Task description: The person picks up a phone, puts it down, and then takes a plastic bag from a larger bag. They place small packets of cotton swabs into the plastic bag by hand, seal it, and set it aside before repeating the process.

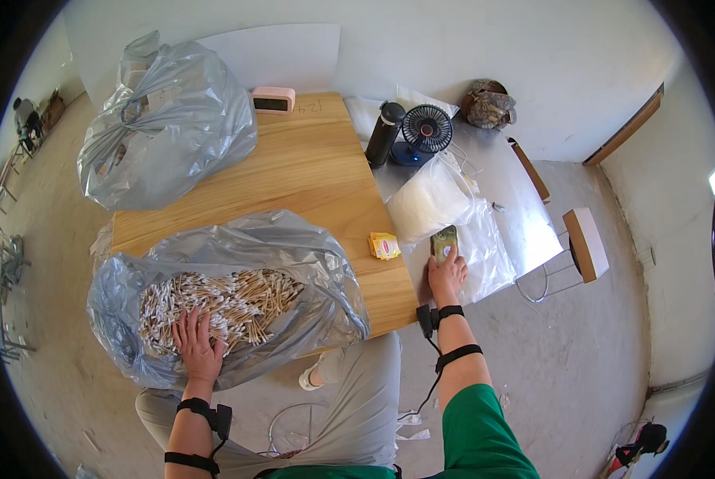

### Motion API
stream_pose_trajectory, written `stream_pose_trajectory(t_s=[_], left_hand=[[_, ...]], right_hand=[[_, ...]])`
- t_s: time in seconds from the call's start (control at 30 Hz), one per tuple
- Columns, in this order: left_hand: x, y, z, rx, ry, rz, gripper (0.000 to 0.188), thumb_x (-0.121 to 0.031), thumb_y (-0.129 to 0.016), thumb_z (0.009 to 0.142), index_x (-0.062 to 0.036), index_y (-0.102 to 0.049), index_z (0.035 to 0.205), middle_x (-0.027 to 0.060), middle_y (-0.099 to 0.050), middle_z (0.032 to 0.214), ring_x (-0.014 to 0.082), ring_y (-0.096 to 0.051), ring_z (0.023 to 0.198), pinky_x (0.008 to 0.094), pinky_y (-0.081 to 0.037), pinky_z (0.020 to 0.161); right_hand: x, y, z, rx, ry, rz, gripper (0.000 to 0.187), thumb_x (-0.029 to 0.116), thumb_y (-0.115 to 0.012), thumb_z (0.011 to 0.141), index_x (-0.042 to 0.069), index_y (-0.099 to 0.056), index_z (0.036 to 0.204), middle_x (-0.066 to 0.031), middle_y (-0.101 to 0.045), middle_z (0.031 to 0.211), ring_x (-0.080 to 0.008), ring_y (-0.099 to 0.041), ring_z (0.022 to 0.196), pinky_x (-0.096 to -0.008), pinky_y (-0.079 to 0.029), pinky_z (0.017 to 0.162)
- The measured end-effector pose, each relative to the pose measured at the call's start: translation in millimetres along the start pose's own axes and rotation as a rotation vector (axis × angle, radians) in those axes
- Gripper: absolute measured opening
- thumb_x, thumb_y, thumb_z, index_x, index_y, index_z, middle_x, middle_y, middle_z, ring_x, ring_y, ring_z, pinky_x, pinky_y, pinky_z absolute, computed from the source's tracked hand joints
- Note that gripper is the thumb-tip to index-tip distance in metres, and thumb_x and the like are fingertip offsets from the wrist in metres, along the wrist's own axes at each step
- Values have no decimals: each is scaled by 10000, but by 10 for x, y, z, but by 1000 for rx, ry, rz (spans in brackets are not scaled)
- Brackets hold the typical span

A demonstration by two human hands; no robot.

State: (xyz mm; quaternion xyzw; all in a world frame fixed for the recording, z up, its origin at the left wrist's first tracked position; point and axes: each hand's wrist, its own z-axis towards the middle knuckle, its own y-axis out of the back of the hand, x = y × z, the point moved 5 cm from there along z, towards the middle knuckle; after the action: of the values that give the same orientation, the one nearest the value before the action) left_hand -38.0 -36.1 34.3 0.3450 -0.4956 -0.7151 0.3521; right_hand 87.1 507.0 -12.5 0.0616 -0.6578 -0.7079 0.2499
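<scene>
Resting spread-fingered on cotton swabs (250,303), as yet loose and unbundled in their grey bag (325,263), the left hand (199,350) accompanies the right hand (448,277), touching a phone (443,239), grip unclear.

The right hand (447,276) partly hides a phone (443,239); the left hand (198,345) covers some cotton swabs (242,299); a distant person (27,120) is blurred.

A bare-bones workshop, by all appearances: loose cotton swabs (262,294) fill an open plastic bag (325,267) at eight o'clock on a wooden worktable (310,176), a bulging tied bag (190,136) stands at ten, and a plain white wall (437,48) at one overlooks rough concrete floor (549,359) at four.
</scene>
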Motion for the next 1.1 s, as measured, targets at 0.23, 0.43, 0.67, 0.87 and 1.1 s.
stream_pose_trajectory(t_s=[0.23,0.43,0.67,0.87,1.1], left_hand=[[-35,-9,29,2,0,8,540,-207,-604,733,-94,-449,1238,110,-386,1339,361,-285,1281,539,-147,1076],[13,26,-1,-30,13,-12,526,-197,-615,721,-95,-465,1215,111,-392,1332,363,-298,1273,543,-158,1071],[21,60,5,-83,7,-32,531,-186,-623,696,-122,-483,1204,92,-414,1315,356,-326,1254,549,-185,1060],[17,82,-16,-65,11,-62,545,-224,-652,705,-137,-480,1215,85,-412,1313,346,-332,1251,548,-199,1056],[-2,129,-10,-68,27,-87,546,-236,-660,709,-134,-491,1218,89,-429,1294,346,-343,1244,544,-206,1052]], right_hand=[[-59,-21,14,20,-32,6,719,387,-623,787,174,-284,1384,-204,-404,1304,-349,-356,1235,-430,-274,1025],[23,-32,3,-44,15,-20,729,387,-615,780,141,-281,1379,-188,-453,1224,-364,-388,1184,-437,-293,1004],[-12,-43,-3,-37,26,36,752,389,-621,767,107,-274,1371,-205,-457,1228,-364,-384,1193,-447,-286,1011],[0,-3,-51,-17,-10,0,760,367,-648,767,108,-274,1376,-181,-430,1258,-348,-390,1191,-430,-313,998],[-21,-6,-23,-41,-8,-19,774,372,-652,765,87,-273,1376,-170,-428,1274,-344,-393,1194,-432,-315,997]])
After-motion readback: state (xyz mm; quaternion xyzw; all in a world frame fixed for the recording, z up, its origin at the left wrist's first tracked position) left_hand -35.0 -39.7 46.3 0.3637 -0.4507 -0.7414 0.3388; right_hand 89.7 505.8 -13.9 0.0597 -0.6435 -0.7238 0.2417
